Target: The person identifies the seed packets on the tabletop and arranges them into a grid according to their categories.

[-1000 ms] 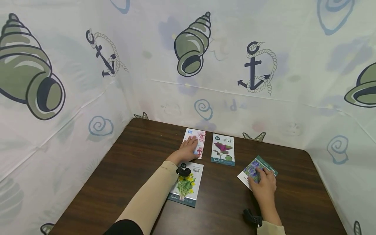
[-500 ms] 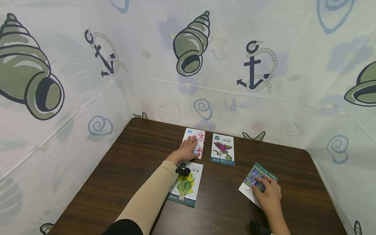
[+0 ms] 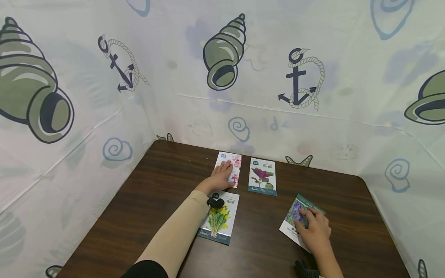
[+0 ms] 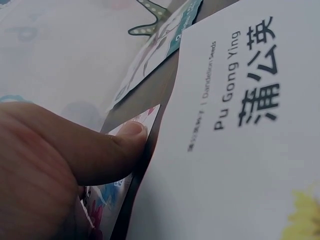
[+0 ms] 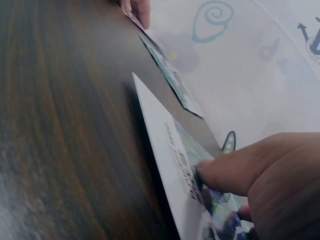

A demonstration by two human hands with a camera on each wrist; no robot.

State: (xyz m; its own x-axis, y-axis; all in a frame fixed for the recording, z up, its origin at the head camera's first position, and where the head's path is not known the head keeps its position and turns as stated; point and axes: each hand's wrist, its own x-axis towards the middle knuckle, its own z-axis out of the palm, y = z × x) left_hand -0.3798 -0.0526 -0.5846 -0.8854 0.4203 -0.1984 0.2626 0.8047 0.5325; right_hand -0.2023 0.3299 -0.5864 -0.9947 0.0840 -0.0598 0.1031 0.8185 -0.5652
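My left hand [image 3: 216, 180] rests with spread fingers on a pink-blossom seed packet [image 3: 236, 162] near the table's back edge. Its forearm passes over the left part of a dandelion seed packet [image 3: 218, 222], whose printed name fills much of the left wrist view. At the right, my right hand [image 3: 317, 231] touches a purple-flower packet [image 3: 290, 231] with thumb and fingertips on its printed face. That packet lies at a slant, its green end pointing away. In the right wrist view the thumb [image 5: 225, 172] presses on the picture, and shadow shows under the packet's white edge.
A packet with a magenta-leaved plant [image 3: 262, 177] lies between the hands, right of the pink one. The dark wooden table [image 3: 146, 200] has rounded back corners. A cloth printed with shells and anchors [image 3: 222, 108] hangs close behind and to the left.
My right hand has drawn the purple-flower packet toward me, and the packet has turned a little. The left hand stays on the pink-blossom packet.
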